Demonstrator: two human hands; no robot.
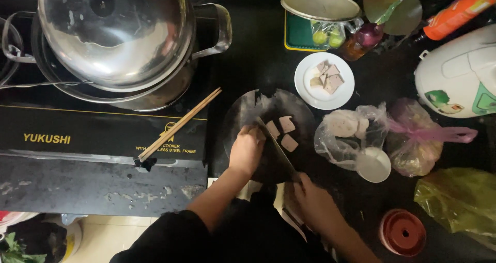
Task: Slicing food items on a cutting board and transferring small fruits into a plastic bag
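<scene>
Seen from above at a dark kitchen counter, a person's right hand [312,198], low and centre in the frame, is closed around the handle of a broad cleaver [274,154]. The left hand [247,148] rests fingers down on a round dark cutting board [243,110] at centre, touching pale meat slices [283,131] beside the blade. Just above, a white plate [310,95] holds more slices. Wooden chopsticks [178,124] lie on the stove at left, below a steel pot [116,36].
</scene>
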